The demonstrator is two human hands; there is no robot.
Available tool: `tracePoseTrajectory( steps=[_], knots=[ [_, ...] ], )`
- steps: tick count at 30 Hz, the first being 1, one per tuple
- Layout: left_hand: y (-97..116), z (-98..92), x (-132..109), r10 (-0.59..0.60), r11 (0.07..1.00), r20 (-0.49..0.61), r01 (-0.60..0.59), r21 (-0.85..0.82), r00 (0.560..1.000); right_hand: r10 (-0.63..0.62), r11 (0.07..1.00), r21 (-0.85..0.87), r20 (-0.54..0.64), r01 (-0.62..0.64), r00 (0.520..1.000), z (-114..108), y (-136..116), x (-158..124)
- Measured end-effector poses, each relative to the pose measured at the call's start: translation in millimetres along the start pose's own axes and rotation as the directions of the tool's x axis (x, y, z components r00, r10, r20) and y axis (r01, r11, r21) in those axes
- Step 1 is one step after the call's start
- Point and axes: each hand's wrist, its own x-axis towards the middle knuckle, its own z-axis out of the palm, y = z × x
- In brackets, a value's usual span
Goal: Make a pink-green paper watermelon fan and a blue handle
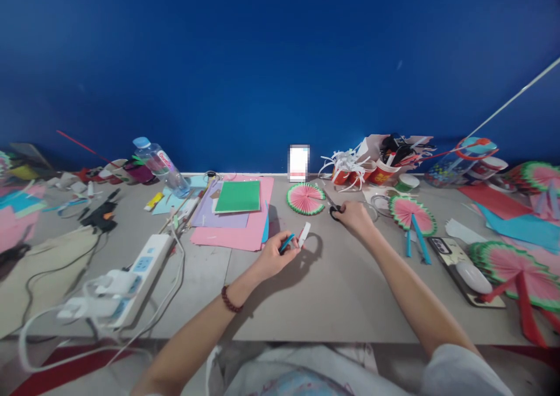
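Observation:
My left hand (280, 252) is closed over the middle of the table. Its fingers pinch a narrow blue strip (287, 243), and a short white piece (305, 232) with some red on it sticks out past the fingertips; its exact kind is unclear. Farther right, my right hand (356, 216) has its fingers closed at the black handles of a pair of scissors (335, 210), whose blades point away toward the wall. Just left of the scissors a round pleated paper fan (305, 199), pink with a green edge, lies spread on the table.
Left of my hands lie pink sheets (219, 237) with a green stack (238, 196) on top. A power strip (144, 276), glue gun (101, 214) and bottle (161, 165) stand farther left. To the right are another fan (413, 212), a phone (446, 256) and a mouse (473, 276).

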Motion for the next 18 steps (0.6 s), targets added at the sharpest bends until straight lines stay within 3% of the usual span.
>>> tracePoseTrajectory(
  steps=[3, 5, 7, 9, 11, 16, 18],
  knots=[
    [0.4, -1.1, 0.8, 0.017, 1.000, -0.003, -0.017, 0.025, 1.000, 0.086, 0.963, 0.243, 0.131, -0.116, 0.988, -9.2, 5.7, -3.0],
    [1.2, -1.0, 0.7, -0.007, 1.000, -0.006, 0.007, 0.027, 1.000, 0.129, 0.835, 0.488, 0.273, -0.253, 0.953, -16.6, 9.6, -11.6],
    [1.8, -0.7, 0.7, -0.035, 0.999, -0.005, 0.035, 0.027, 0.999, 0.107, 0.760, 0.585, 0.315, -0.282, 0.943, -22.9, 11.5, -27.1],
    [1.8, -0.4, 1.3, -0.033, 0.999, -0.011, 0.033, 0.027, 0.999, -0.069, 0.496, 0.808, 0.401, -0.318, 0.913, -25.9, 9.4, -48.9],
    [0.8, -0.2, 2.2, -0.008, 1.000, -0.023, 0.008, 0.021, 1.000, -0.184, 0.335, 0.871, 0.433, -0.358, 0.882, -24.3, 3.1, -74.6],
    [-3.0, -1.4, 4.3, 0.034, 0.999, -0.026, -0.034, 0.014, 0.999, -0.358, 0.199, 0.870, 0.493, -0.452, 0.793, -8.5, -16.1, -132.3],
    [-4.9, -2.6, 4.8, 0.061, 0.998, -0.009, -0.060, 0.014, 0.998, -0.460, 0.166, 0.844, 0.524, -0.510, 0.717, -2.5, -16.8, -146.7]
  ],
)
